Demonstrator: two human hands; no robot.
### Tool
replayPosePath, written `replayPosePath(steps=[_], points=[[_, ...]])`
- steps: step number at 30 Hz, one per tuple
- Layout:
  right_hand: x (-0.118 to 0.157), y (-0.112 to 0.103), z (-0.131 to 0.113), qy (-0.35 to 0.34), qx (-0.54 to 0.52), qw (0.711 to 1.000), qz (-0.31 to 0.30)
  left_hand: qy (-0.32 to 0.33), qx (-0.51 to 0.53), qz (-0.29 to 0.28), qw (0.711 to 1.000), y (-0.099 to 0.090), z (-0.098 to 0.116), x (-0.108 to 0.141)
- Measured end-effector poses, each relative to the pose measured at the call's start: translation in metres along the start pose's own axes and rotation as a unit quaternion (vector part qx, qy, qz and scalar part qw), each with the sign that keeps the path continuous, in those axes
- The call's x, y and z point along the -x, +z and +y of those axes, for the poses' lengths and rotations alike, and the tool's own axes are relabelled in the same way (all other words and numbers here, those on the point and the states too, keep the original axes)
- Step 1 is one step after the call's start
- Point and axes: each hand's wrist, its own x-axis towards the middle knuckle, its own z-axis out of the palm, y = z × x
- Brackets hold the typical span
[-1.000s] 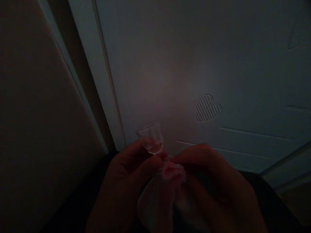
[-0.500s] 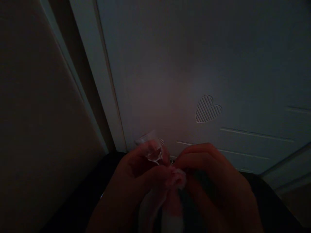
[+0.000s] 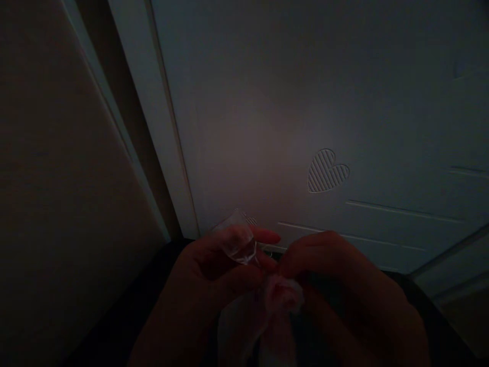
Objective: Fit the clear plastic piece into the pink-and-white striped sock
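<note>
Panel [image 3: 252,127] bearing grooved heart [image 3: 326,172].

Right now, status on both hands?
Left hand and right hand at pink fuzzy piece. Clear plastic piece at left fingers. Scene dim.

In dim light, the left hand [image 3: 194,285] holds a small clear plastic piece [image 3: 239,242], tilted, beside a pink, fuzzy bundle [image 3: 282,295]. The right hand [image 3: 344,285] pinches the bundle from the right. Beyond stands a pale panel [image 3: 267,127] with an embossed striped heart [image 3: 326,172].
</note>
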Motion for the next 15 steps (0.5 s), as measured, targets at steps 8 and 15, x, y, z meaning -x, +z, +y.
replayPosePath(steps=[8, 15], points=[[0.005, -0.001, 0.011, 0.032, 0.031, 0.998, 0.038, -0.007, 0.034, 0.013, 0.999, -0.007, -0.009, 0.003], [0.007, 0.000, 0.015, 0.068, 0.001, 0.996, 0.055, 0.038, 0.054, 0.025, 0.998, -0.001, -0.005, -0.007]])
